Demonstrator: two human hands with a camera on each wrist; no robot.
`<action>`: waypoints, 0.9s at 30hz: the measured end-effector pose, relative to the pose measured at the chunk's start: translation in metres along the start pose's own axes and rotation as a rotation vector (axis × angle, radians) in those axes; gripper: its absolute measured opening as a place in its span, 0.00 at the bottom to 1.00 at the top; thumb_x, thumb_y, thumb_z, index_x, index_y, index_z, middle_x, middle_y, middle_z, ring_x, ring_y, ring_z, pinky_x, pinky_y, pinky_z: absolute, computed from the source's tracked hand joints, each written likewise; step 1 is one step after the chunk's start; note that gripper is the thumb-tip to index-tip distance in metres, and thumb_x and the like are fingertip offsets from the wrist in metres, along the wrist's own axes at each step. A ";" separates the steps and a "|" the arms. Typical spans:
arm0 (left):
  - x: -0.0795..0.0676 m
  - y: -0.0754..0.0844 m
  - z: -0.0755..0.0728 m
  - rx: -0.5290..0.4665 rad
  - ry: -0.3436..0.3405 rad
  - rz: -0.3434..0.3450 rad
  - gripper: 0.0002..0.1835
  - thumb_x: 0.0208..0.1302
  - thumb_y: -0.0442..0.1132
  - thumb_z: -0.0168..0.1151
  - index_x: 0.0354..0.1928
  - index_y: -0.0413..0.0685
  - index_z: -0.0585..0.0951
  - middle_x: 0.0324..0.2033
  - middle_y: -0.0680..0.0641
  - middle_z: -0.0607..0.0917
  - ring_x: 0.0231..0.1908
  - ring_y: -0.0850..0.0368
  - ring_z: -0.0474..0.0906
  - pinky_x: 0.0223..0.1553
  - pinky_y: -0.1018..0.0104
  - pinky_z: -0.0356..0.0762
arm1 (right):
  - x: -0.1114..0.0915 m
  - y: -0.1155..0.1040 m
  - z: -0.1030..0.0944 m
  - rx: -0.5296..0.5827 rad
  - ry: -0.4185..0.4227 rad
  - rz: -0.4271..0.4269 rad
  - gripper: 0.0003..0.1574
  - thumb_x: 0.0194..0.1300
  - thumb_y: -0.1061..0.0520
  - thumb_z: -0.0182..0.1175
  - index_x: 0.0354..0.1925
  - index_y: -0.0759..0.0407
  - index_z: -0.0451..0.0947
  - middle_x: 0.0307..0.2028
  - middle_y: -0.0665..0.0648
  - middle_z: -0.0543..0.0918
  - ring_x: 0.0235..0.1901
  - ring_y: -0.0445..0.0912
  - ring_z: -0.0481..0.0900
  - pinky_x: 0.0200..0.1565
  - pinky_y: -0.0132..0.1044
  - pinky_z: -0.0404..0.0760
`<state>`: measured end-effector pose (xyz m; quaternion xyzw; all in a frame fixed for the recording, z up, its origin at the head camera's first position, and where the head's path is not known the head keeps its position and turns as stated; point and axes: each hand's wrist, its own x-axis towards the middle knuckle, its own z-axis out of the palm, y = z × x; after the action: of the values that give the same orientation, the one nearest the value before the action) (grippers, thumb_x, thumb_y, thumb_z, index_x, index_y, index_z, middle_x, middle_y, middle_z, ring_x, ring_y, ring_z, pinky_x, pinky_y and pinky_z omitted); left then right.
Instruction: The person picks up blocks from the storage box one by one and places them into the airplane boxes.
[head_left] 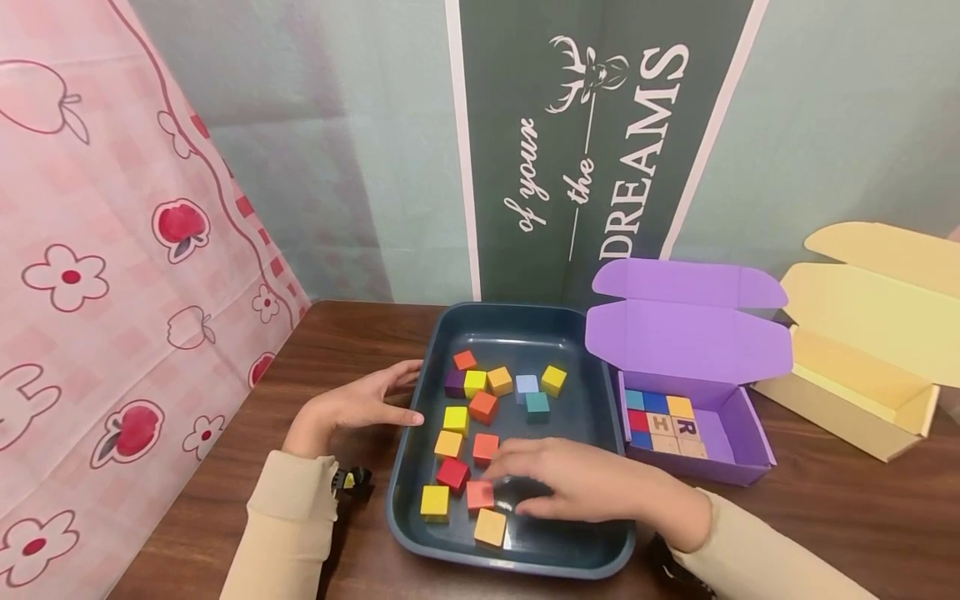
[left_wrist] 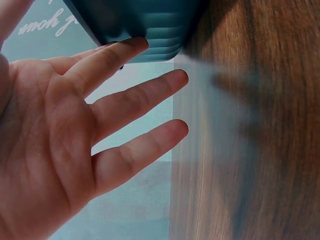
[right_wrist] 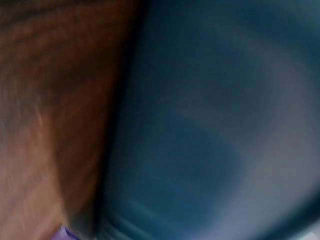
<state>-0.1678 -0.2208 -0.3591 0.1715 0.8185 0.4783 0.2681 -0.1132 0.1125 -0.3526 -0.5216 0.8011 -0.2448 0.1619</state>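
Note:
A dark blue tray [head_left: 525,558] holds several coloured cubes, mostly yellow, orange and red. My right hand [head_left: 566,479] is inside the tray, palm down, its fingertips right by an orange-red cube [head_left: 480,497] and another orange-red cube [head_left: 486,448]. Its thumb stands apart from the fingers, and no cube shows between them. A plain light-wood cube [head_left: 490,528] lies just in front of that hand. My left hand [head_left: 367,406] rests at the tray's left rim, thumb on the edge; in the left wrist view its fingers are spread beside the tray wall [left_wrist: 160,35].
Right of the tray stands an open purple box [head_left: 750,433] with rows of cubes in it, some lettered. Beyond it sits an open pale yellow box [head_left: 847,408]. A printed curtain [head_left: 360,167] hangs behind the wooden table [head_left: 352,333]. The right wrist view is blurred.

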 end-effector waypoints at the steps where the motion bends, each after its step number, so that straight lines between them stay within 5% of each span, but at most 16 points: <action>1: 0.000 0.000 0.000 -0.001 0.002 -0.003 0.48 0.61 0.46 0.70 0.77 0.48 0.52 0.75 0.39 0.61 0.75 0.36 0.54 0.70 0.37 0.62 | 0.002 0.001 0.002 -0.001 -0.012 -0.005 0.27 0.68 0.54 0.64 0.64 0.45 0.74 0.60 0.43 0.79 0.59 0.39 0.77 0.63 0.37 0.78; 6: 0.001 0.000 0.001 0.005 0.007 0.000 0.49 0.61 0.46 0.70 0.77 0.47 0.52 0.75 0.39 0.62 0.75 0.35 0.54 0.70 0.36 0.61 | 0.011 0.005 0.011 0.027 -0.066 -0.040 0.30 0.69 0.56 0.62 0.67 0.46 0.72 0.66 0.44 0.75 0.66 0.41 0.71 0.67 0.40 0.74; 13: 0.000 -0.001 0.001 0.012 0.015 0.001 0.49 0.61 0.46 0.70 0.77 0.47 0.52 0.75 0.38 0.62 0.75 0.35 0.54 0.70 0.35 0.61 | 0.017 0.009 0.014 0.041 -0.112 -0.071 0.30 0.69 0.59 0.61 0.67 0.44 0.72 0.66 0.44 0.74 0.65 0.40 0.71 0.66 0.38 0.75; 22: 0.000 -0.001 0.000 0.007 0.008 -0.003 0.49 0.61 0.47 0.70 0.77 0.47 0.52 0.75 0.38 0.61 0.75 0.35 0.54 0.70 0.35 0.60 | 0.021 0.012 0.018 -0.065 -0.110 -0.129 0.30 0.68 0.61 0.62 0.63 0.37 0.76 0.46 0.42 0.79 0.49 0.35 0.71 0.49 0.20 0.76; 27: 0.000 0.000 0.000 0.013 0.003 0.000 0.49 0.61 0.47 0.70 0.77 0.48 0.52 0.75 0.39 0.61 0.75 0.35 0.53 0.71 0.36 0.61 | 0.018 0.012 0.016 -0.112 -0.106 -0.064 0.24 0.65 0.57 0.66 0.58 0.40 0.79 0.43 0.42 0.78 0.48 0.35 0.71 0.48 0.20 0.77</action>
<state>-0.1677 -0.2206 -0.3592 0.1725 0.8220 0.4732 0.2657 -0.1210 0.0969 -0.3720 -0.5672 0.7869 -0.1767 0.1669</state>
